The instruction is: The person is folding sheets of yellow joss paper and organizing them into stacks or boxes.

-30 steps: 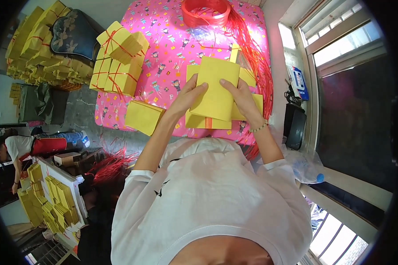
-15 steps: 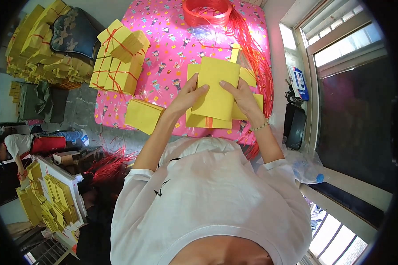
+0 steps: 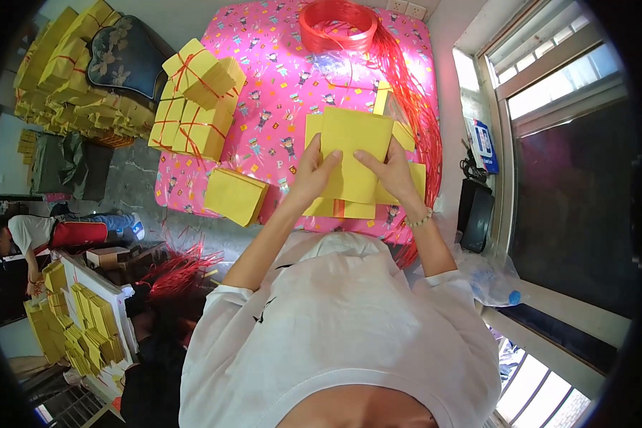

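Both my hands hold a stack of yellow paper (image 3: 357,139) over the near right part of the table. My left hand (image 3: 311,173) grips its left edge, thumb on top and fingers behind. My right hand (image 3: 395,173) holds the opposite edge the same way. Beneath the held stack lies more yellow paper (image 3: 319,207), mostly covered, with a short piece of red strap (image 3: 339,208) across it. Another yellow stack (image 3: 405,184) shows beside my right hand. To the left, near the table's front edge, rests a separate yellow stack (image 3: 235,197).
The table has a pink patterned cover (image 3: 264,53). Bundles tied with red strap (image 3: 201,128) stand at its left. A red strap coil (image 3: 335,44) lies at the back, with loose red strands (image 3: 424,118) along the right edge. Another person (image 3: 32,235) is at the far left beside yellow stacks.
The held stack has turned straighter and come slightly nearer to me, with both hands still gripping its sides. The whole view has shifted a little.
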